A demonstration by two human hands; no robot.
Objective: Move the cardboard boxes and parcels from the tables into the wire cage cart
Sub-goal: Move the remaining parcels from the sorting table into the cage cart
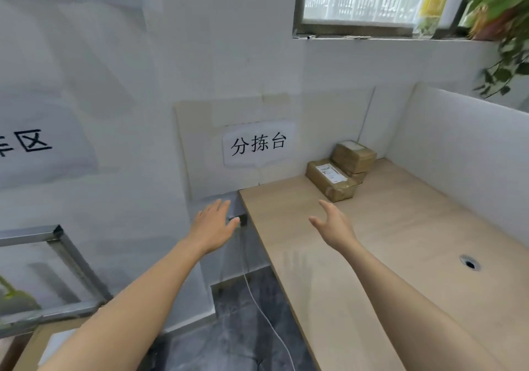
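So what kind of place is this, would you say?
Probably a small parcel sorting room. A paper sign reads 分拣台, sorting table; taped cardboard parcels sit in the far corner of the wooden table; a metal frame, perhaps the cage cart, shows at lower left.

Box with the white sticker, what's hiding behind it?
A taped box stacked on a flatter parcel, at the corner of the table. Only the flatter parcel's edge shows; the rest is covered.
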